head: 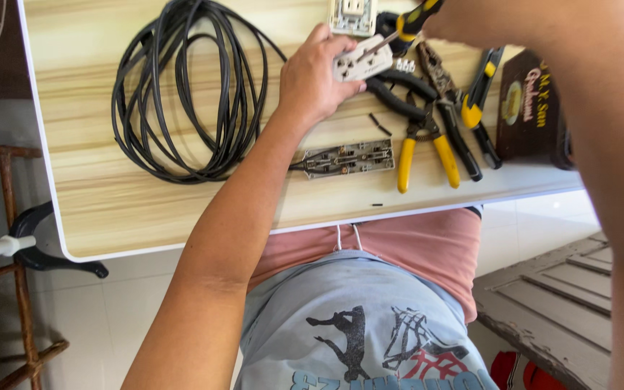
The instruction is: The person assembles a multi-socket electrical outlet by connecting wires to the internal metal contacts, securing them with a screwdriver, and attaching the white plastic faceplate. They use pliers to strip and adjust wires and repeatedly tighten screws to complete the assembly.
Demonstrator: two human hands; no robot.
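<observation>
My left hand (310, 78) grips a small white socket module (361, 62) and presses it against the light wood table (102, 195). At the top edge, my right hand (464, 22) holds a screwdriver with a yellow and black handle (414, 19); its tip touches the socket module. An opened power strip base with metal contacts (348, 158) lies nearer to me, just below my left wrist. A black wire leads from it under my forearm.
A coil of black cable (182, 94) lies to the left. Yellow-handled pliers (425, 148), black-handled pliers (464, 137) and a yellow and black cutter (479, 97) lie to the right, beside a dark brown box (532, 108). Another white socket (353, 14) sits at the top. A wooden chair (9, 253) stands lower left.
</observation>
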